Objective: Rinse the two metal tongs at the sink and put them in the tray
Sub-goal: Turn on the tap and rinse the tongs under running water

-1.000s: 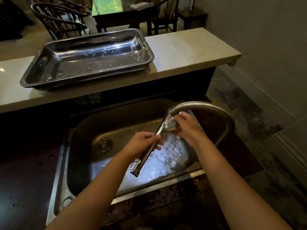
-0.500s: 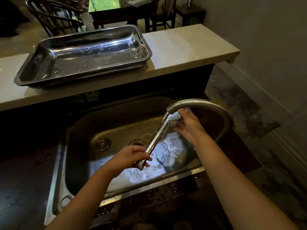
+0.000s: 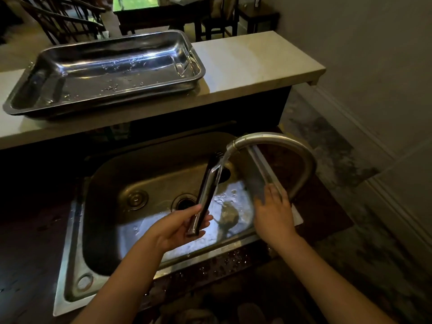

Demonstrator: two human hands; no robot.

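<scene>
L hand point(image 3: 180, 226) grip closed on tongs point(image 3: 205, 195) at hinge end — tips tilted up into faucet point(image 3: 268, 139) stream, runoff falls in sink point(image 3: 77, 258). R hand point(image 3: 272, 206) open, empty. Tray point(image 3: 197, 66) on desk point(image 3: 252, 59) holds no tongs yet.

At frame centre, the left hand point(image 3: 180, 226) grips the hinge end of closed metal tongs point(image 3: 205, 195), whose tips reach up into water running from the curved faucet point(image 3: 275, 141). The right hand point(image 3: 272, 210), fingers spread and blurred, rests at the steel sink's point(image 3: 77, 272) right wall. A wet steel tray point(image 3: 196, 64) sits on the pale counter point(image 3: 252, 59), upper left.
</scene>
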